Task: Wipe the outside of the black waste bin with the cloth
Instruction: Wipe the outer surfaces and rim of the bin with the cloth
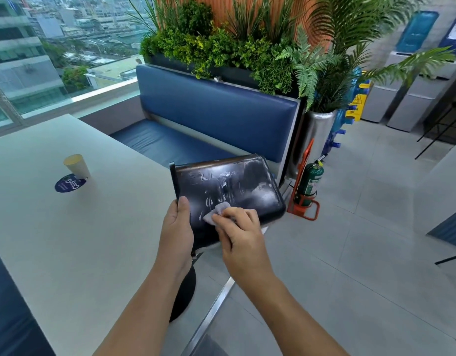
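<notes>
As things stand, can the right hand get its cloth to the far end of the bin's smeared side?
Probably yes: the right hand presses the cloth on the black waste bin, and the left hand grips only its near edge.

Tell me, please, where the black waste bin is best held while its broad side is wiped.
Probably by the near left edge, coming from the left, as the left hand does, thumb on the face. The black waste bin is held with its broad side toward the camera, so that grip leaves the smeared face free for the right hand and cloth.
</notes>
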